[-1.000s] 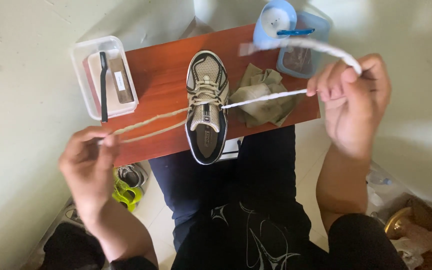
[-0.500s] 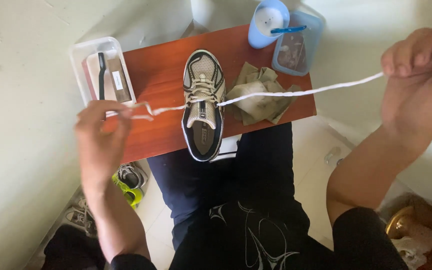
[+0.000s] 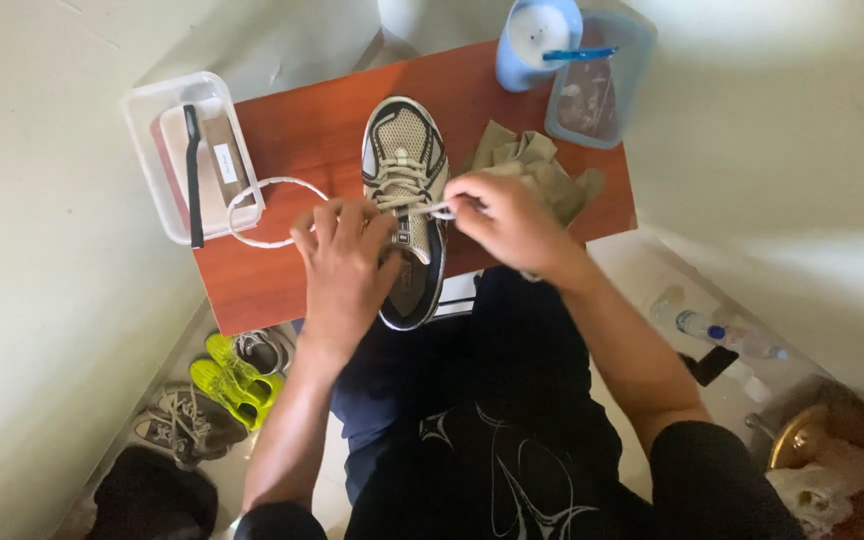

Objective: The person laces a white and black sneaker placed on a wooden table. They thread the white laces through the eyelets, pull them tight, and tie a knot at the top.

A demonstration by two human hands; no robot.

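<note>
White cotton lace (image 3: pixel 272 185) pinched by both my hands — left hand (image 3: pixel 342 265), right hand (image 3: pixel 502 220) — over the beige mesh sneaker (image 3: pixel 404 190); I judge the slack loop left of my fingers could snag.

sleeves: black, short; arms bare below | top: black, pale line print | trousers: dark navy

The hands, left hand (image 3: pixel 344 262) and right hand (image 3: pixel 505 222), cover the middle of the shoe (image 3: pixel 407 205), so its lower eyelets and the lace (image 3: pixel 270 212) ends at the fingers stay hidden. The blue cup (image 3: pixel 537 40) is cut off by the top edge of the frame. The near edge of the counter (image 3: pixel 292 150) disappears behind the forearms. The label in the clear tray (image 3: pixel 147 150) at upper left is too small to make out.
</note>
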